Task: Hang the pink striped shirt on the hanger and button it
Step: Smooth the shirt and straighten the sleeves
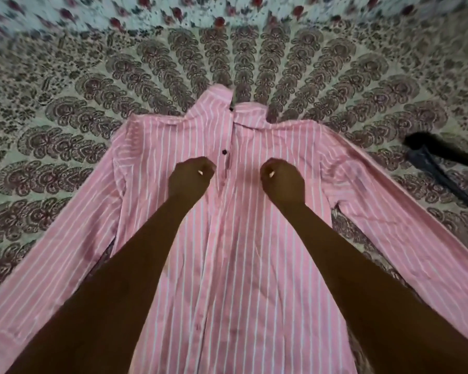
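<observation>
Two hands, left [190, 176] and right [281, 179], curled with fingers hidden over one pink shirt [235, 238] lying flat on the bedspread [65, 103]; their grip cannot be made out. Two dark buttons [224, 151] show.

Shirt [254, 265]: lay flat on the bedspread [65, 103], collar [214, 103] at 12 o'clock, hem toward 6.
Sleeves: spread out toward 8 and 4 o'clock.
Hanger hook [233, 99]: stuck out of the collar opening at 12.
Left hand [191, 175]: over the chest, just at 9 o'clock of the placket.
Right hand [281, 179]: over the chest, at 3 o'clock of the placket.
Strap [438, 168]: on the bedspread at 3 o'clock, beyond the sleeve.
</observation>
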The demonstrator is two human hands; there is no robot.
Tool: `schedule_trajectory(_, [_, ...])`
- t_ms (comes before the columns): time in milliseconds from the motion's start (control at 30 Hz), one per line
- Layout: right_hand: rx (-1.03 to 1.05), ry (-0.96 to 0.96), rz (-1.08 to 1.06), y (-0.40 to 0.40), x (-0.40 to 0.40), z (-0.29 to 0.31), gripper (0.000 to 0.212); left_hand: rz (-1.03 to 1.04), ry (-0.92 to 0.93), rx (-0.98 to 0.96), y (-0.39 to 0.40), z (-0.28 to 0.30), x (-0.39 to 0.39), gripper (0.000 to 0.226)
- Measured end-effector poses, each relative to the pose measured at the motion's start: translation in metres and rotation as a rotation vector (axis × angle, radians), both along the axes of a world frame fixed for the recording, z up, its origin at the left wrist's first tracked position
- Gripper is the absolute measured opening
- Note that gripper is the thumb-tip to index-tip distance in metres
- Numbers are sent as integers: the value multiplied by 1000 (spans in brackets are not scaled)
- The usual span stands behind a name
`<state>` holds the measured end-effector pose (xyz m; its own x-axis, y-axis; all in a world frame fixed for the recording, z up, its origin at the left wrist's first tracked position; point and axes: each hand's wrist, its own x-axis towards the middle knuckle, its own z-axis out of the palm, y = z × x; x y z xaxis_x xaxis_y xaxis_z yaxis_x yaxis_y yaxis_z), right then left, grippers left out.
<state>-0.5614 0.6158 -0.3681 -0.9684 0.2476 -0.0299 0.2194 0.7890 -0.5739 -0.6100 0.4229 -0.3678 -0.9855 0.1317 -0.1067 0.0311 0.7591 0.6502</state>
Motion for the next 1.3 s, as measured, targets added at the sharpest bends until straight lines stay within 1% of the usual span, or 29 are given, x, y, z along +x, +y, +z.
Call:
schedule_trajectory(67, [-61,82,-140,1,-47,-3,20,62,83,-46,7,0,-40,21])
schedule_trajectory(133, [-83,98,-211,3,-89,-5,32,133,137,-77,13,-2,-77,22])
schedule_trajectory(200, [-90,32,-272,7,-135,-13,39,176,169,-89,18,-8,-122,25])
schedule_trajectory(233, [-117,-31,-316,9,-152,-16,42,179,148,-104,18,-10,-139,31])
schedule_trajectory(300, [-230,-154,-370,13,-178,-26,46,199,15,-87,17,-16,-169,44])
schedule_trajectory(333, [-260,-207,-370,17,-190,-31,46,206,-80,-14,16,-20,-184,43])
schedule_trajectory(367, [-252,-248,-357,22,-198,-31,43,197,-186,83,16,-19,-193,33])
schedule_trajectory(400, [-231,-266,-341,28,-208,-31,37,185,-256,160,15,-23,-207,19])
schedule_trajectory(433, [-251,-254,-314,34,-216,-28,30,166,-287,181,14,-22,-219,16])
schedule_trajectory(500, [-449,-141,-191,46,-234,-21,13,139,-308,247,11,-20,-246,27])
schedule_trajectory(533, [-502,-79,-136,51,-240,-17,9,131,-297,292,9,-19,-254,28])
schedule_trajectory(600, [-501,-22,-88,55,-250,-20,15,110,-267,354,5,-20,-265,28])
schedule_trajectory(633, [-492,-51,-85,55,-254,-28,22,111,-268,387,5,-24,-267,27])
schedule_trajectory(667, [-436,-102,-70,52,-253,-38,32,103,-292,437,6,-29,-265,24])
schedule_trajectory(700, [-310,-135,-56,46,-248,-46,46,84,-301,427,9,-35,-259,18])
schedule_trajectory(733, [-173,-118,-57,38,-240,-53,56,60,-253,360,13,-39,-251,11])
schedule_trajectory(800, [-62,51,-85,19,-216,-55,58,86,-35,161,17,-47,-236,18])
schedule_trajectory(867, [-59,265,-15,4,-189,-57,44,126,146,102,18,-46,-213,19])
schedule_trajectory(900, [-52,298,29,-1,-172,-57,32,116,180,111,18,-44,-199,16])
schedule_trajectory(933, [-59,277,60,-4,-156,-57,20,99,152,143,16,-45,-186,11])
schedule_trajectory(967, [-69,194,72,-8,-140,-54,18,64,80,189,15,-43,-169,10])
schedule_trajectory(1033, [-24,-95,91,-15,-111,-49,35,-39,-126,205,14,-40,-134,18])
schedule_trajectory(1067, [11,-209,114,-17,-102,-51,38,-75,-221,157,15,-39,-120,23])
schedule_trajectory(1100, [22,-261,137,-19,-97,-52,36,-90,-287,93,16,-42,-110,26])
schedule_trajectory(1133, [-50,-279,137,-19,-95,-51,33,-91,-297,23,17,-44,-103,24])
schedule_trajectory(1167, [-225,-277,118,-17,-96,-48,34,-91,-270,-12,17,-44,-99,18])
schedule_trajectory(1233, [-809,-297,30,-9,-98,-42,37,-104,-218,-26,17,-42,-97,5])
schedule_trajectory(1267, [-1002,-331,22,-5,-99,-39,32,-107,-215,-12,16,-42,-97,7])
schedule_trajectory(1300, [-1077,-369,50,-1,-102,-39,26,-100,-240,27,14,-42,-97,11])
